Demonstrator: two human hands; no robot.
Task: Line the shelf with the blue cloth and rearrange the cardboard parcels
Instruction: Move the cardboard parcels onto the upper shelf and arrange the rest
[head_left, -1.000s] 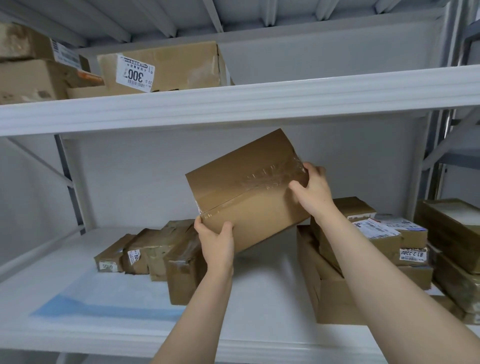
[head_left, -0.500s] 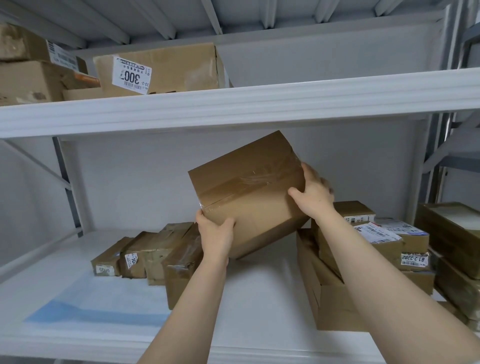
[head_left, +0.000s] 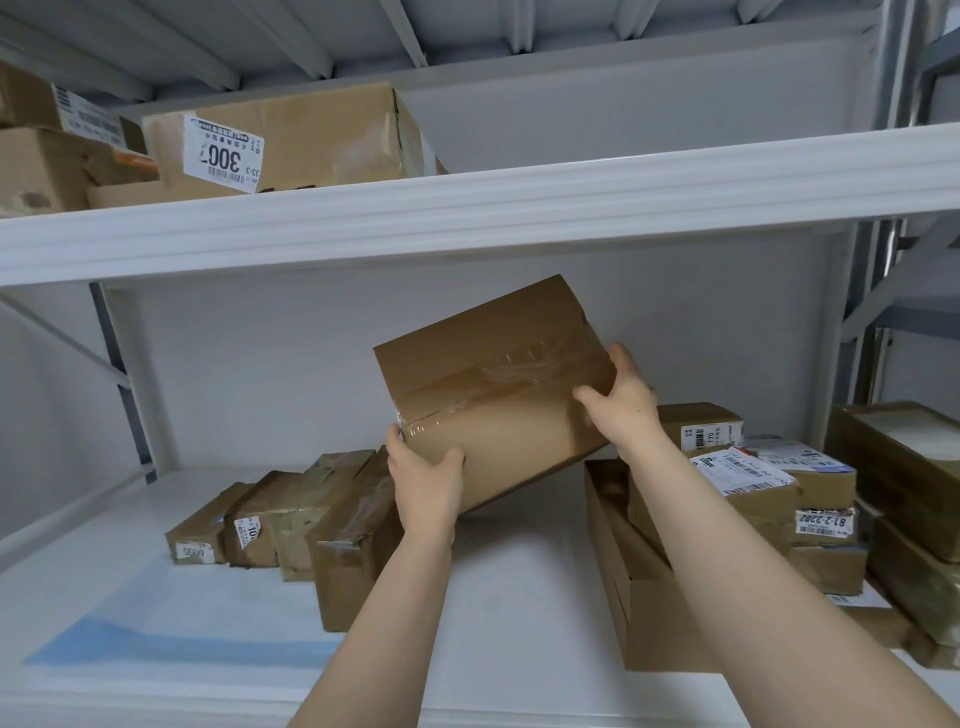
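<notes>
Box (head_left: 493, 395) barely shifted since a second ago: left hand (head_left: 426, 486) and right hand (head_left: 621, 402) both grasp it, tilted, aloft right of cloth (head_left: 156, 644). Placement judged pending.

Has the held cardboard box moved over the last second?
No, barely. The box, gripped by the left hand and right hand, stays tilted in the air with its right corner just above the stack of parcels on the right.
</notes>
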